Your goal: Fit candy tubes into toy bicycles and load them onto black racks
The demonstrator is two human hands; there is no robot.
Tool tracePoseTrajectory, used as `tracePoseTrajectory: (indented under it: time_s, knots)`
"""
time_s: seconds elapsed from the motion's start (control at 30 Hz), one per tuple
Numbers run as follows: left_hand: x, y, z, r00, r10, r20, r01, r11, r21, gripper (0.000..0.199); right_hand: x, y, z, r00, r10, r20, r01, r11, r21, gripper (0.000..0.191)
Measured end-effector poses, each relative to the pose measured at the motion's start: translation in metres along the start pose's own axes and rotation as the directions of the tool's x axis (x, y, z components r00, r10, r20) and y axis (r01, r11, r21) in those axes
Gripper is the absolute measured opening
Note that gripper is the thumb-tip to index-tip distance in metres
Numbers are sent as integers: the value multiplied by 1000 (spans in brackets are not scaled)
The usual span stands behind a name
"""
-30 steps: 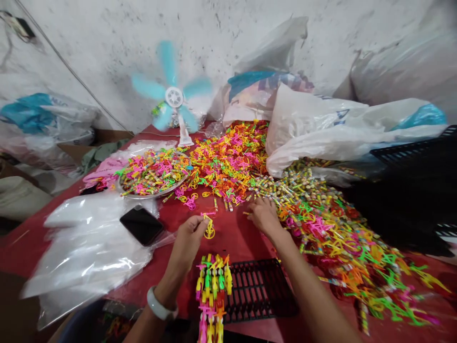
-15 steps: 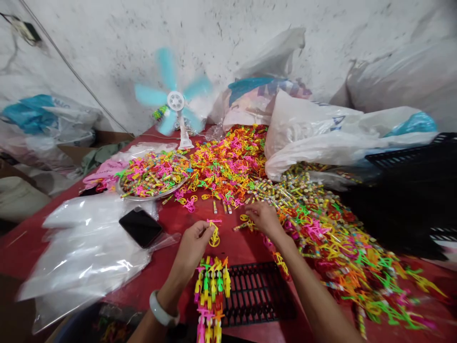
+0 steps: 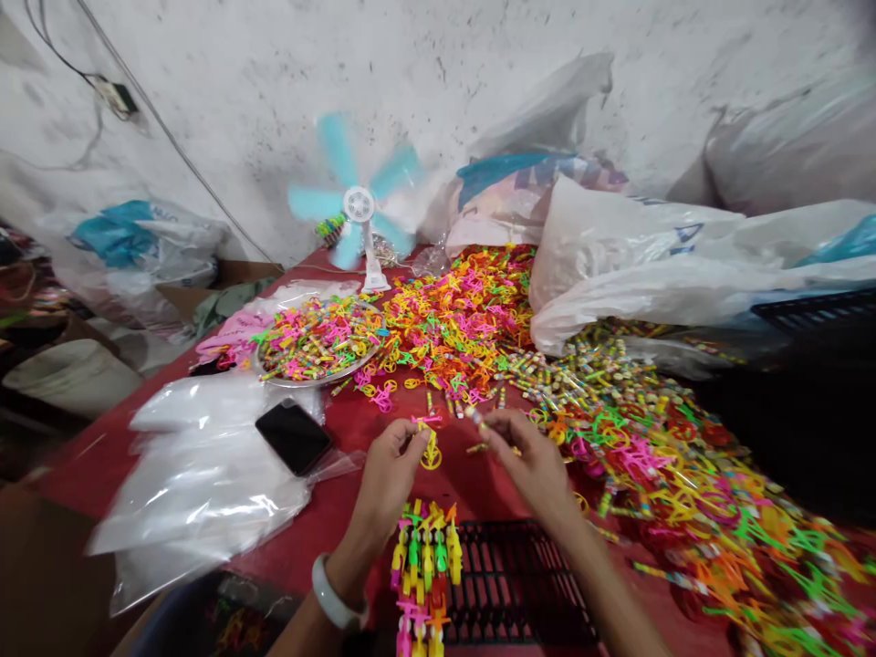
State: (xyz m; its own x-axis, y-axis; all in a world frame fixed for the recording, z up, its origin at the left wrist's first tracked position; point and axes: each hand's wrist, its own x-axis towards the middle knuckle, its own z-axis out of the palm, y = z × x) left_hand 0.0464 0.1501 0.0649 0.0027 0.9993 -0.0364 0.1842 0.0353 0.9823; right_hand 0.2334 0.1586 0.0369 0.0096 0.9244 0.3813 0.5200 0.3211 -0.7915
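Note:
Between thumb and fingers, my left hand [image 3: 393, 465] pinches a yellow plastic piece [image 3: 431, 449] with a round end and a pink bit at its top. My right hand [image 3: 530, 456], just to its right, holds a small patterned tube [image 3: 475, 417] with a pale end at its fingertips. The two hands are apart. Below them lies a black slatted rack [image 3: 513, 584], with rows of assembled colourful toys [image 3: 425, 557] along its left side. Loose pieces [image 3: 458, 319] in pink, yellow, orange and green are heaped beyond the hands.
A round tray [image 3: 373, 360] of mixed pieces stands at the back left, near a spinning fan [image 3: 358, 205]. A phone [image 3: 293, 436] lies on clear plastic bags [image 3: 212, 474]. White sacks [image 3: 616, 265] and a black crate [image 3: 814, 315] border the heap on the right.
My right hand has drawn back from the heap's edge towards my left hand, now with a tube in its fingers. My left hand still holds the yellow piece. The view has shifted left.

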Motion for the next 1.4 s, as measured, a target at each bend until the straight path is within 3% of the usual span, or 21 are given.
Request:
tracePoseTrajectory:
  time_s: [0.1, 0.23, 0.5, 0.77, 0.97, 1.07, 1.17, 1.23, 1.33, 1.4]
  knots:
    - [-8, 2, 3, 1000, 10, 6, -10, 1000, -4, 24, -35, -32, 11, 994, -73, -87, 78, 996, 51, 12]
    - [-17, 6, 4, 1000, 12, 8, -12, 1000, -8, 22, -48, -47, 21, 982, -135, -131, 139, 990, 20, 12]
    - [-24, 9, 6, 1000, 24, -11, -24, 1000, 8, 24, -53, -42, 16, 974, -166, -157, 166, 986, -13, 14]
    - [-31, 14, 8, 982, 184, -35, -164, 935, 314, 27, -56, -44, 14, 957, -248, -149, 240, 968, -69, 12]
    - [-31, 16, 1, 999, 28, 36, -35, 975, 221, 29, -57, -28, 10, 985, -164, -53, 171, 971, 169, 9]
    - [-28, 18, 3, 998, 23, 54, -37, 959, 282, 27, -58, -25, 9, 990, -135, -32, 137, 986, 91, 10]
    - [-24, 23, 5, 984, 40, 173, -100, 930, 354, 26, -60, -21, 6, 980, -181, -79, 171, 977, -127, 13]
    - [-23, 24, 3, 954, 105, 281, -217, 888, 406, 28, -67, -15, 3, 977, -179, -115, 148, 960, -236, 14]
    - [-30, 18, -3, 874, 262, 410, -456, 733, 505, 29, -90, -2, -1, 989, -59, -133, 28, 975, -222, 15]
    - [-39, 8, -7, 822, 296, 486, -555, 603, 573, 34, -111, 2, 0, 989, 64, -135, -83, 987, -139, 16]
